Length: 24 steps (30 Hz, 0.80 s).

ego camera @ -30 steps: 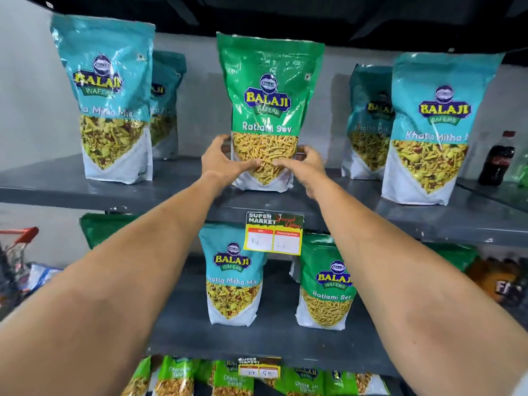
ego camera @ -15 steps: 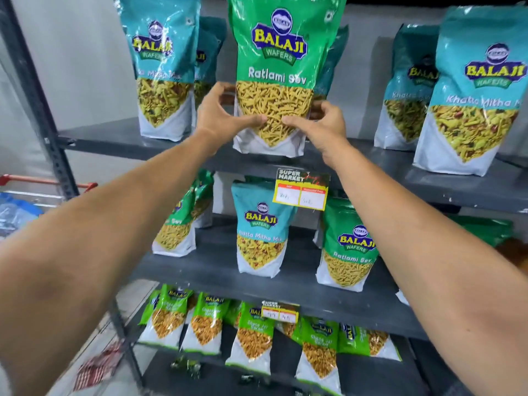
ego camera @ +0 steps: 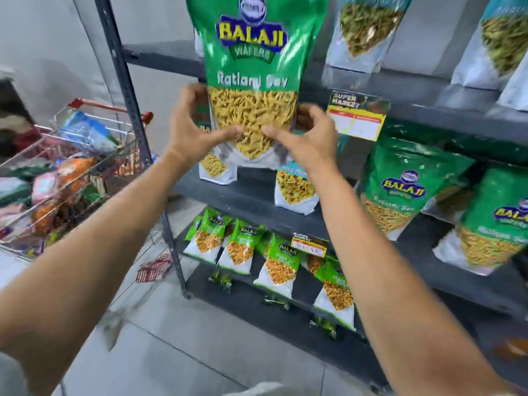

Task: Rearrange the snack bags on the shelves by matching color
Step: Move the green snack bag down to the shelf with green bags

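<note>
A large green Ratlami Sev bag [ego camera: 253,67] is held upright in the air in front of the shelves. My left hand [ego camera: 194,132] grips its lower left edge and my right hand [ego camera: 307,138] grips its lower right edge, thumbs on the front. Behind it, the middle shelf [ego camera: 257,201] carries a teal Khatta Mitha bag [ego camera: 295,190], a partly hidden bag [ego camera: 215,170] at the left, and two green Ratlami Sev bags [ego camera: 405,190] [ego camera: 494,224] at the right. Teal bags [ego camera: 368,32] stand on the top shelf [ego camera: 428,90].
Several small light-green bags [ego camera: 240,250] lie on the bottom shelf [ego camera: 285,307]. A shopping cart [ego camera: 77,167] full of goods stands at the left by the rack's upright post [ego camera: 125,90]. Yellow price tags [ego camera: 357,115] hang on the shelf edges. Tiled floor [ego camera: 185,352] lies below.
The green bag has come off the top shelf and towards me, lower in front of the middle shelf. The view has swung down and left, bringing the cart into sight.
</note>
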Motion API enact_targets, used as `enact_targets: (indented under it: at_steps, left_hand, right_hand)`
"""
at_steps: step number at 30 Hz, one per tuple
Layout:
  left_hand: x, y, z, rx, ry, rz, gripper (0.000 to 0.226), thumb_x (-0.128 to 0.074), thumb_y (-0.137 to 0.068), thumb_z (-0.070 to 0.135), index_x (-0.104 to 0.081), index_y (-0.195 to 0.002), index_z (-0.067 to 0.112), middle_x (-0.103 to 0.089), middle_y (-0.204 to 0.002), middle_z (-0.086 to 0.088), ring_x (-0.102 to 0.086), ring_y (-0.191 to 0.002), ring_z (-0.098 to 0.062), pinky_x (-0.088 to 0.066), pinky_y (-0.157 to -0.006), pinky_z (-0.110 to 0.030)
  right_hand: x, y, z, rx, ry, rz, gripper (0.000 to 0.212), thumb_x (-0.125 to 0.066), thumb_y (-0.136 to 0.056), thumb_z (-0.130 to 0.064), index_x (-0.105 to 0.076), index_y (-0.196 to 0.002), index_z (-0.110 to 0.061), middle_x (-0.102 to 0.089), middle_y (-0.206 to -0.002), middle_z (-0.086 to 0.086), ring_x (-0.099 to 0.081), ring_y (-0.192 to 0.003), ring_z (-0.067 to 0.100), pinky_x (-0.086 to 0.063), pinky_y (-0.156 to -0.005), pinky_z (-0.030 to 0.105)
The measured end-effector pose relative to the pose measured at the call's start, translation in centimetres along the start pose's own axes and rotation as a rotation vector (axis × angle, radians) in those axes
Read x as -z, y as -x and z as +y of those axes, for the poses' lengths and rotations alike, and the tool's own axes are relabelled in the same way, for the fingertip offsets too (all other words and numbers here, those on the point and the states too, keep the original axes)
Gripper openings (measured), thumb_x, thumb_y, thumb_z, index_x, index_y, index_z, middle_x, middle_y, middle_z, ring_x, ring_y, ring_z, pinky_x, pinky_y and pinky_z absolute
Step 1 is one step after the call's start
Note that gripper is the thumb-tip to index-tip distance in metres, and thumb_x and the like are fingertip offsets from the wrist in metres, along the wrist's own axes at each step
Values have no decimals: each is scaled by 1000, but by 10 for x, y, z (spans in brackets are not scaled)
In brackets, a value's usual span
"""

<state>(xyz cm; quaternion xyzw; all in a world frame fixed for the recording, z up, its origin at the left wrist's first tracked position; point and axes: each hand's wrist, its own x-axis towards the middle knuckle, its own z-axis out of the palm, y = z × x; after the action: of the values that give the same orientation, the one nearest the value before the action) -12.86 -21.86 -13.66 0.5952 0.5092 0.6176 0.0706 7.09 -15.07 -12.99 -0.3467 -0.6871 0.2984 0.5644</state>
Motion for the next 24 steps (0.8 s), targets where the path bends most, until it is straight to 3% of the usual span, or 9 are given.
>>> enact_targets:
  at_steps: [3, 7, 10, 14, 21, 24]
  left_hand:
    - [4, 31, -41, 122, -97, -48, 88, -90, -55, 40, -45, -121, 2, -60, -117, -15, -62, -103, -28, -55, -87, -42]
    - [1, 52, -94, 255, -182, -120, 87, -89, -52, 40, -48, -123, 8, -61, -118, -5, -60, -107, -21, -50, -95, -37]
    - [-7, 47, -134, 314, -199, -133, 82, -91, -55, 33, -48, -122, 11, -61, -117, 0, -58, -105, -16, -48, -93, -30]
    - [-21, 26, -183, 394, -144, -186, 82, -90, -57, 29, -44, -123, 14, -60, -122, -2, -60, -108, -23, -52, -95, -44]
    - [-48, -10, -251, 391, -209, -258, 91, -91, -54, 34, -42, -129, 19, -62, -127, 0, -60, -113, -19, -45, -96, -29]
    - [-57, -7, -269, 407, -203, -301, 89, -90, -57, 36, -40, -130, 22, -61, -130, 0, -60, -114, -19, -49, -95, -35]
  right_hand:
    - [-24, 25, 42, -86, 76, -83, 47, -92, -52, -36, -62, -85, -22, -65, -75, -18, -61, -67, -6, -51, -66, 17]
    - [-53, 42, 94, -179, 213, -188, 56, -90, -54, -41, -67, -96, -11, -74, -93, -1, -68, -83, 14, -55, -72, 27]
    - [-77, 39, 123, -222, 220, -169, 53, -91, -57, -34, -67, -97, -9, -70, -91, -4, -65, -79, 12, -52, -69, 20]
    - [-103, 21, 159, -289, 213, -156, 45, -91, -58, -26, -65, -91, -10, -74, -94, 10, -68, -81, 19, -58, -75, 33]
    - [-127, -8, 208, -333, 294, -90, 49, -90, -60, -28, -65, -97, -6, -75, -94, 12, -67, -81, 18, -56, -76, 31]
    - [-131, -3, 226, -351, 314, -97, 50, -88, -63, -29, -64, -98, -4, -74, -96, 13, -68, -84, 21, -58, -77, 36]
